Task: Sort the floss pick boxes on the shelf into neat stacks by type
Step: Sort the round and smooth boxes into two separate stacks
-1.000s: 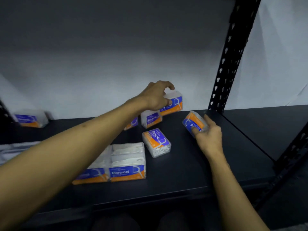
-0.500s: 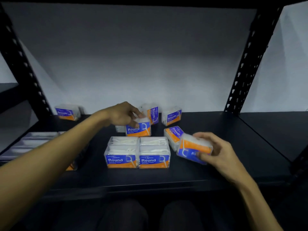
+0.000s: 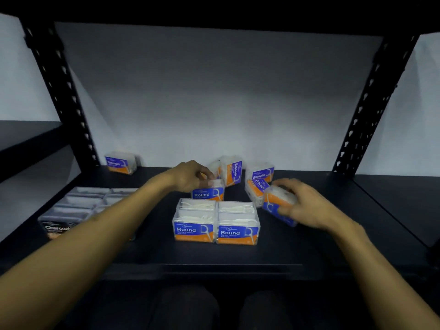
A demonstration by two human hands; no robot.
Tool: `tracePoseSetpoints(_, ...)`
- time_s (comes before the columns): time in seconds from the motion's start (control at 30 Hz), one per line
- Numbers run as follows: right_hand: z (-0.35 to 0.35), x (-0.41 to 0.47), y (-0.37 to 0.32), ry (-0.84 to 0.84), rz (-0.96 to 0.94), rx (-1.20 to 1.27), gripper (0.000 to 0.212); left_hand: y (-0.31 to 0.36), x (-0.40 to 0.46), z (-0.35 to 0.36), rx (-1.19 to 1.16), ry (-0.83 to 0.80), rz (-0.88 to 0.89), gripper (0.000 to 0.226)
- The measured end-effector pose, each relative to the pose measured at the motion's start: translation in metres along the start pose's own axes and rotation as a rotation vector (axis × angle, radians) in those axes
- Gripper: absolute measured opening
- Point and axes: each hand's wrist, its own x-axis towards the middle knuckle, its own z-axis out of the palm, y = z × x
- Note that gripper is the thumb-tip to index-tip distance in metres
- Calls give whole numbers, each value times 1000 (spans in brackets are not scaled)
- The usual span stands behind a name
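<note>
Two boxes were in hand on the shelf (image 3: 309, 253). Head view: our left hand (image 3: 190, 178) gripped a "Round" box (image 3: 207, 193) behind the "Round" pair (image 3: 215, 231), likely to extend that group. Our right hand (image 3: 301, 207) clasped a tilted box (image 3: 277, 206), label unreadable. "Smooth" boxes (image 3: 259, 176) sat behind; "Charcoal" boxes (image 3: 71, 208) grouped left.

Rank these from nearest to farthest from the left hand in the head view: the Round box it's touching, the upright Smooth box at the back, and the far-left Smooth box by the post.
1. Round box, under the left hand.
2. Upright Smooth box, just right, behind.
3. Far-left Smooth box, back left corner.
</note>
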Motion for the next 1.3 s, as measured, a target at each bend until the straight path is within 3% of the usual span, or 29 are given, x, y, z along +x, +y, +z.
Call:
tracePoseSetpoints(0.1, -3, 1, -3, 276, 5, 354, 41, -6, -6, 0, 16, 37, 4, 38)
tracePoseSetpoints(0.17, -5, 3, -5, 375, 30, 544, 40, -10, -10, -1, 7, 42, -1, 37)
tracePoseSetpoints(0.3, -6, 6, -9, 304, 18, 622, 64, -13, -14, 1, -77, 38, -39, 38)
tracePoseSetpoints(0.47, -9, 11, -21, 349, 0, 675, 34, -8, -11, 0, -32, -3, -70, 42)
tracePoseSetpoints(0.63, -5, 21, -20, 438, 56, 735, 41, -7, -10, -3, -10, -22, -85, 40)
tracePoseSetpoints(0.77, 2, 23, -17, 312, -21, 653, 58, -10, -9, -3, -33, -27, -85, 38)
tracePoseSetpoints(0.97, 21, 28, -32, 321, 57, 631, 44, -17, -14, -14, -49, -89, -79, 38)
tracePoseSetpoints(1.17, 30, 37, -40, -4, 17, 468, 59, -19, -18, -15, -23, -95, -70, 38)
tracePoseSetpoints(1.3, 28, 40, -46, -95, 24, 419, 58, -19, -26, -18, -95, -129, -89, 44)
